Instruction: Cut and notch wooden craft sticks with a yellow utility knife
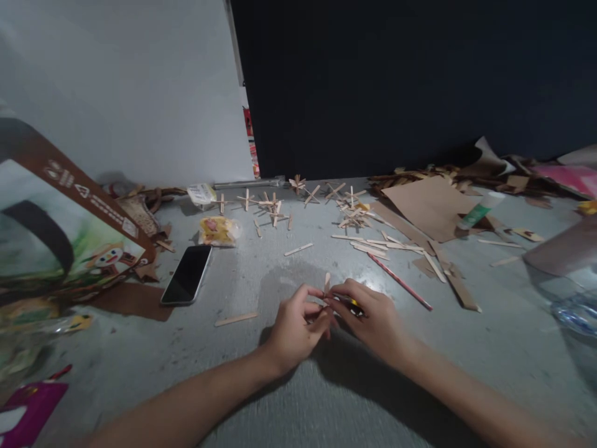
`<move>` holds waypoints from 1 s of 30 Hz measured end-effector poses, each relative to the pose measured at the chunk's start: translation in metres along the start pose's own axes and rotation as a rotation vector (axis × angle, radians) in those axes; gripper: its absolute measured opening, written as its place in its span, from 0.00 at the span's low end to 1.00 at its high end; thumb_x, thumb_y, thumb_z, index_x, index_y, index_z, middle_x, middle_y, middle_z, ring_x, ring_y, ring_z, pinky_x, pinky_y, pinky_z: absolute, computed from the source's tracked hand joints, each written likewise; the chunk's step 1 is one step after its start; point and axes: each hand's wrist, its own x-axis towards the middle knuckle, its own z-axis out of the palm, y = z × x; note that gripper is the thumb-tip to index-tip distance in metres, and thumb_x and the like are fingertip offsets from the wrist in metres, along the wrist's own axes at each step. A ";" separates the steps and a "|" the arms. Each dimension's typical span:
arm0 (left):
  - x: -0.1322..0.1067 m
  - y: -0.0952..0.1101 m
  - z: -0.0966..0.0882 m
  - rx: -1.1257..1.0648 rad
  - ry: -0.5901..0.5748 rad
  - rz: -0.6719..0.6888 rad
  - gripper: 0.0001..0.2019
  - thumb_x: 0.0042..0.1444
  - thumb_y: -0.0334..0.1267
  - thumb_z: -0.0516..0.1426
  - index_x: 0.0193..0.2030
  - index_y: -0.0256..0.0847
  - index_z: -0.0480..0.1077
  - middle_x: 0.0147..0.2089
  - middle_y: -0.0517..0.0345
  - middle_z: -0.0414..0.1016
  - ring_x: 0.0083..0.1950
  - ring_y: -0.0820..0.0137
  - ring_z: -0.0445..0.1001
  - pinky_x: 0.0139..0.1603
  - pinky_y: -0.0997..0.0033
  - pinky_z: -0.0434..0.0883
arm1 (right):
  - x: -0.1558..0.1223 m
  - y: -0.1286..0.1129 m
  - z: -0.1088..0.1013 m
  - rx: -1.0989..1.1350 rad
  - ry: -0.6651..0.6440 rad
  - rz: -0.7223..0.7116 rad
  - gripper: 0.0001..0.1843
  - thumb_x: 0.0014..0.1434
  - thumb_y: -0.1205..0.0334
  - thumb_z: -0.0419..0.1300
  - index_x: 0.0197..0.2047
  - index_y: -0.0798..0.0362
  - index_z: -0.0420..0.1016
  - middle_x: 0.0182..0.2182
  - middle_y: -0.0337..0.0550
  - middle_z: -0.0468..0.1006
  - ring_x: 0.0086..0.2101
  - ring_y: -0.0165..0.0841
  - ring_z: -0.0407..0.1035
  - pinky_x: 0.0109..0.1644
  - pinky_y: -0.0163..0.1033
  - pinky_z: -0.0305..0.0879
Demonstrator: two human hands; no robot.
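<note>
View: head camera, looking down on a grey surface (298,398).
Left hand (296,326): centre of frame, fingertips pressed together, pinching the lower end of a wooden stick (327,281).
Wooden stick: stands upright between the two hands, top end free.
Right hand (373,317): just right of centre, fingers curled over a dark tool (351,303) with a yellow mark, fingertips touching the left hand's.
Loose stick (236,319): flat, left of the hands.
Phone (187,274): screen dark, left of centre.
Red pencil (401,282): diagonal, right of the hands.
Stick crosses (265,205): scattered, upper centre.
Cardboard sheet (429,205): upper right.
Printed bag (60,236): far left.
</note>
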 end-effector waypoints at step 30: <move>0.004 -0.002 0.000 -0.082 0.073 0.003 0.20 0.61 0.55 0.64 0.47 0.42 0.65 0.22 0.64 0.75 0.21 0.72 0.70 0.26 0.75 0.64 | 0.003 -0.005 -0.001 -0.013 -0.086 0.149 0.10 0.73 0.59 0.53 0.43 0.50 0.75 0.34 0.45 0.84 0.32 0.37 0.80 0.36 0.37 0.71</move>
